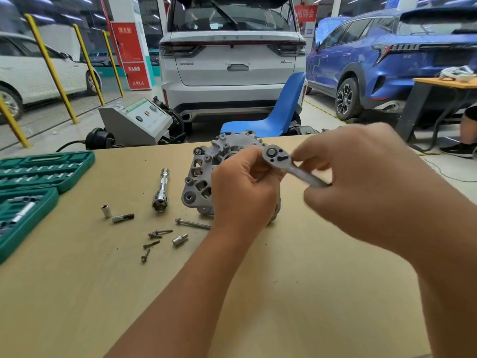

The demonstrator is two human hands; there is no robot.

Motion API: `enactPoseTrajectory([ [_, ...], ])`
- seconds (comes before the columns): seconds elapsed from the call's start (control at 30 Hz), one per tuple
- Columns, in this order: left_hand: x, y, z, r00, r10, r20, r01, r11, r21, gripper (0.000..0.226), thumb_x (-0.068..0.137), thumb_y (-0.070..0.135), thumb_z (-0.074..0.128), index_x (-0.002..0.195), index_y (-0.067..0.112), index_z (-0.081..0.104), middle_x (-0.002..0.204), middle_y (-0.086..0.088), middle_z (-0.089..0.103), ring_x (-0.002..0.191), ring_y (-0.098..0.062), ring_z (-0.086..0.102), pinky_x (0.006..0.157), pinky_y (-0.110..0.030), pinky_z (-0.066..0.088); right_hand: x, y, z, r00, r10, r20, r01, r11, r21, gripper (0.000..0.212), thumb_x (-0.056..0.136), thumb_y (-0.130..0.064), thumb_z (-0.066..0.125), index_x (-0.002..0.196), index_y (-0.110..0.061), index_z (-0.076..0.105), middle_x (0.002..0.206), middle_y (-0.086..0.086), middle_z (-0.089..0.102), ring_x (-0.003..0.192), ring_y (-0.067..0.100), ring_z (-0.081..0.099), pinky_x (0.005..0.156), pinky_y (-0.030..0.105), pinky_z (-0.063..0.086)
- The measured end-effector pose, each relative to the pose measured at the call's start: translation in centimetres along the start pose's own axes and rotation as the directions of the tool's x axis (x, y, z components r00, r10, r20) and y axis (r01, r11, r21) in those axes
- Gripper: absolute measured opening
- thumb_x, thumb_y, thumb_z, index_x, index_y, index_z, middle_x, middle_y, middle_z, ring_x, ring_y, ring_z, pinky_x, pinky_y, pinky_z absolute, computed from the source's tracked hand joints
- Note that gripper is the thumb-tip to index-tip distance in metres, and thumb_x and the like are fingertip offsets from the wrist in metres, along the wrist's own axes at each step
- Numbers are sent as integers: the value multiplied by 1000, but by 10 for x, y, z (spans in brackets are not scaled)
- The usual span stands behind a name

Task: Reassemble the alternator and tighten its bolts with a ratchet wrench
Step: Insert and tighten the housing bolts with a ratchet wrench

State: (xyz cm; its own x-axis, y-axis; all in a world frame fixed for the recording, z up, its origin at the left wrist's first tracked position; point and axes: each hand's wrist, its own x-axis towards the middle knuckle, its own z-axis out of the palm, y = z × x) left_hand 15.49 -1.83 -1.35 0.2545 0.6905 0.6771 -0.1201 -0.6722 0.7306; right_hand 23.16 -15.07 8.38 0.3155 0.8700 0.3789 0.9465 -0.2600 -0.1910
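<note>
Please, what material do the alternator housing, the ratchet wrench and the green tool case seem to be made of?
Alternator housing: likely cast aluminium, dull grey, matt surface.
Ratchet wrench: probably steel, satin silver sheen.
Green tool case: apparently moulded plastic, with shaped recesses for the sockets.

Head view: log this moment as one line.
left hand: at ratchet head | right hand: grips handle | alternator: on table | bolts: loose
</note>
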Motion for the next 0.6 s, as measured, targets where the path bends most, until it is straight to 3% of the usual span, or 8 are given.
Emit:
enactPoseTrajectory([
  [0.07,1,-1,-3,998,26,51,-27,1000,15,16,93,12,76,80,5,71,63,2,69,58,-15,65,60,-34,55,-1,2,1,991,12,-137,-33,988,-150,32,76,-18,62,106,-27,71,96,2,71,95,32,62,82,37,44],
  [0.1,1,-1,-3,998,36,55,-37,999,24,15,92,12,77,80,5,72,63,1,70,58,-16,64,61,-35,55,-2,0,3,993,5,-119,-25,985,-170,24,77,-20,61,100,-26,69,92,3,69,90,33,61,77,36,44],
  [0.23,0,-2,-1,1000,22,11,-21,1000,-1,13,88,1,70,77,9,71,64,7,65,59,-11,56,57,-31,47,-4,-7,6,981,-40,188,39,999,9,11,73,-32,63,76,-22,59,73,-5,63,68,17,58,54,34,48],
  [0.3,2,-5,-4,998,19,67,-18,1000,-6,10,88,1,71,81,7,72,68,4,68,62,-15,62,58,-38,54,0,0,4,992,-2,130,-3,999,39,17,73,-25,63,89,-27,69,88,-9,70,82,18,63,72,38,55],
  [0.4,4,-6,-9,993,25,118,-24,1000,-8,6,90,9,78,87,6,75,74,2,73,69,-19,70,66,-46,60,0,3,2,988,42,-145,-68,982,-178,34,79,-19,61,110,-30,69,100,-1,71,95,29,60,104,50,42],
  [0.47,2,-4,-6,998,16,63,-14,999,-35,7,90,10,79,87,5,75,72,1,74,67,-18,70,65,-43,60,-2,-3,6,999,6,-45,-14,981,-192,19,81,-26,61,98,-26,66,84,-1,65,78,26,54,91,42,47],
  [0.53,0,-3,-3,999,19,26,-18,999,-40,7,90,4,76,83,4,74,70,1,72,64,-16,67,63,-40,58,-4,-7,5,994,-12,107,17,998,-52,15,78,-32,62,89,-22,66,79,-4,64,73,20,57,70,37,53],
  [0.6,-1,-4,-3,998,35,47,-34,999,-24,8,90,1,74,82,3,72,69,0,70,62,-15,64,61,-38,56,-2,-6,2,995,13,100,-14,1000,4,18,76,-29,65,93,-26,71,88,-6,70,84,21,63,76,42,56],
])
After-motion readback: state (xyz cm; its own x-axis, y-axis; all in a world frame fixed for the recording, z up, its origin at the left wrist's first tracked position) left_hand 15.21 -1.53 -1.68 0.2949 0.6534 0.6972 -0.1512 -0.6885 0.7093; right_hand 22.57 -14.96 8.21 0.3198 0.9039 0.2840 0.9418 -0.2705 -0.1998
